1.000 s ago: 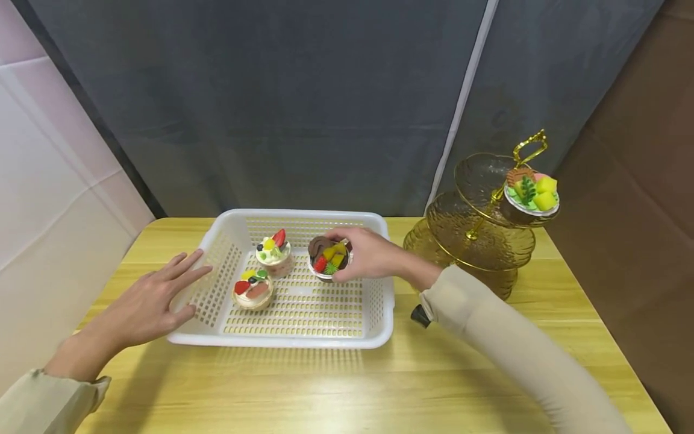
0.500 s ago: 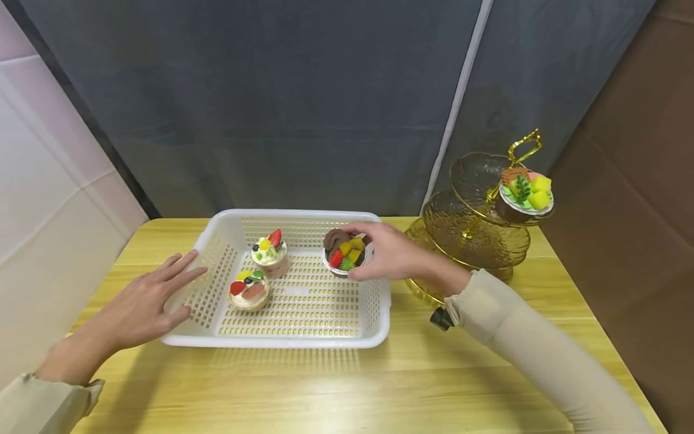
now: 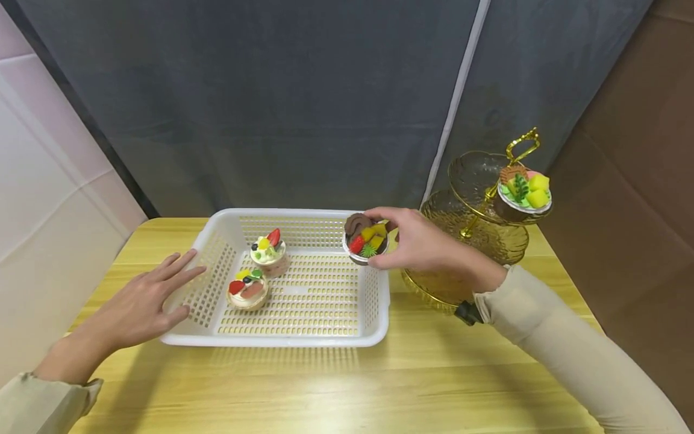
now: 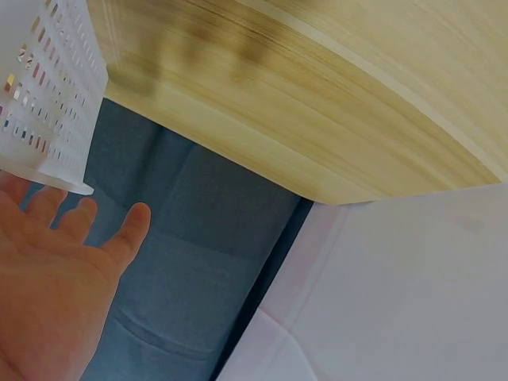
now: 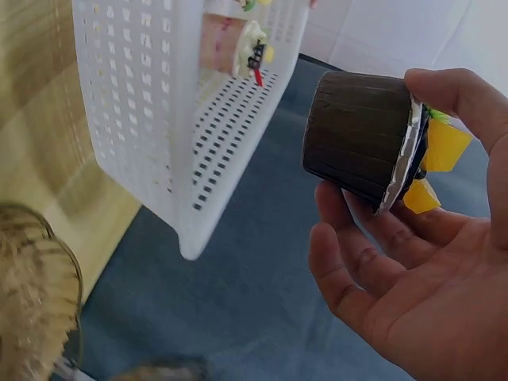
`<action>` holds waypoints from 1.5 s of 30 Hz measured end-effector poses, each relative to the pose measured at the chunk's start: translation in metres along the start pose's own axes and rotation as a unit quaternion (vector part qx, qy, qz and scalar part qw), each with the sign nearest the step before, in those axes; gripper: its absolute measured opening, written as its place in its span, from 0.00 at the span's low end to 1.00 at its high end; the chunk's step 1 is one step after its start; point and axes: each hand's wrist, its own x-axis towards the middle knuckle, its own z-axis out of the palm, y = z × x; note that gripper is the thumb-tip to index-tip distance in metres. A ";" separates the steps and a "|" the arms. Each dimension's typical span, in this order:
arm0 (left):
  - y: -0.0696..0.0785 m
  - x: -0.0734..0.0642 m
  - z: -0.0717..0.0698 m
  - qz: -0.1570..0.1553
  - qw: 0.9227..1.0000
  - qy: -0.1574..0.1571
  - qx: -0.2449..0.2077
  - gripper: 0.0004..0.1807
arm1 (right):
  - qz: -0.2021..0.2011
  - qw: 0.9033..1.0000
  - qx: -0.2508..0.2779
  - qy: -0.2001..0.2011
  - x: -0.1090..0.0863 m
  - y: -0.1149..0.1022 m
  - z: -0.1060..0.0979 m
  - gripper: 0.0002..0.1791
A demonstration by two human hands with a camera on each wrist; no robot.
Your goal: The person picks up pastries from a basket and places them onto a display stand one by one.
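Observation:
My right hand [image 3: 420, 241] pinches a dark brown cupcake [image 3: 366, 240] by its rim, between thumb and fingers. Strawberry, yellow fruit pieces and a chocolate swirl top it; in the right wrist view its ridged brown cup [image 5: 357, 131] is lifted clear of the basket. My left hand [image 3: 143, 301] lies with spread, relaxed fingers at the left rim of the white plastic basket [image 3: 276, 341]. Inside the basket stand a cream dessert cup [image 3: 269, 256] with a strawberry slice and a low fruit tart [image 3: 247, 292] in front of it.
A gold-rimmed, three-tier glass stand [image 3: 472, 208] is at the right, partly behind my right forearm. A brown cupcake with yellow fruit [image 3: 523, 191] sits on its top tier. The wooden table [image 3: 271, 392] backs onto a grey curtain [image 3: 271, 108].
My right hand has lifted the brown cupcake from inside the basket and carried it right and up, over the basket's right side. The left hand has stayed almost still.

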 end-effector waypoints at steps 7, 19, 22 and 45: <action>-0.001 0.001 0.001 0.002 1.000 -0.001 -0.004 0.35 | -0.022 0.998 -0.041 0.038 -0.016 -0.009 -0.026 0.43; -0.002 0.001 0.003 0.004 1.000 0.005 -0.008 0.36 | -0.018 0.987 -0.089 0.132 -0.040 -0.019 -0.087 0.39; -0.003 0.001 0.003 0.005 1.000 0.007 -0.008 0.36 | -0.013 0.983 -0.101 0.155 -0.044 -0.020 -0.098 0.40; -0.004 -0.001 0.004 0.005 1.000 0.004 -0.008 0.36 | 0.020 0.956 -0.203 0.212 -0.053 -0.006 -0.117 0.42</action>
